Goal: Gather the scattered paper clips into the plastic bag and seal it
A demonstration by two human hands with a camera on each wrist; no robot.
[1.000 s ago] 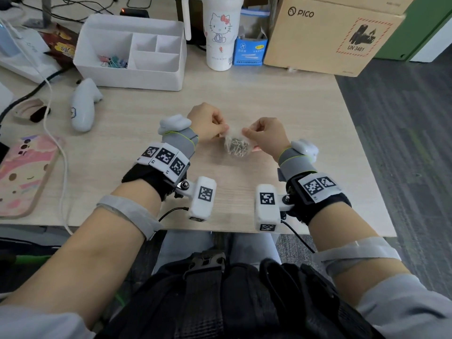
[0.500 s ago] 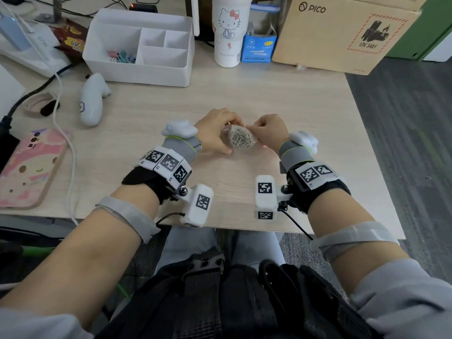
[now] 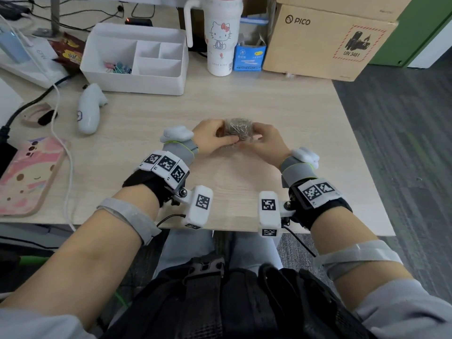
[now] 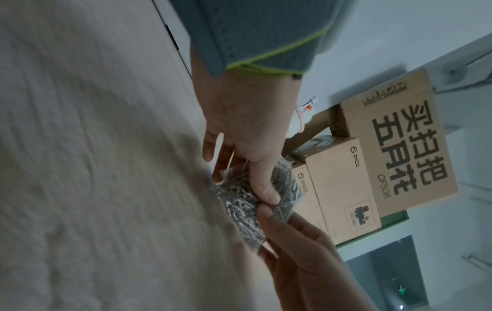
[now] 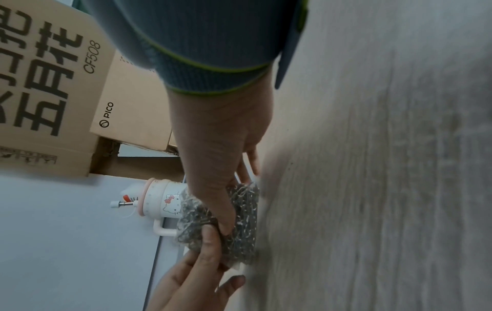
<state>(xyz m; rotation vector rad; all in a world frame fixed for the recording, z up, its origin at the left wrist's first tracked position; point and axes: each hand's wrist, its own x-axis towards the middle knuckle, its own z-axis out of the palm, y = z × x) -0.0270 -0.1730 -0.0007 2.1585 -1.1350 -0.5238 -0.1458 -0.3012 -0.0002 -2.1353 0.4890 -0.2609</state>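
Both hands are on the plastic bag, which sits at the middle of the desk with its bottom edge on or just above the wood; you cannot tell which from these views. Paper clips fill it as a dense silver mass, and none show loose on the desk around it. Your left hand pinches the bag from its left side, thumb in front and fingers behind; your right hand pinches the other side the same way, and the two thumb tips nearly meet on the near face, as the left wrist view shows. So gathering looks finished and the step in hand is sealing, or checking the seal. The closure strip itself is not visible, so whether it is already pressed closed cannot be told. Next move calls for finding the top edge, keeping clips clear of the strip, and running pinched fingers along its full width. Further out: a white organizer with coloured binder clips, a cat-print tumbler, a cardboard box at the back, a white controller and a pink phone to the left.
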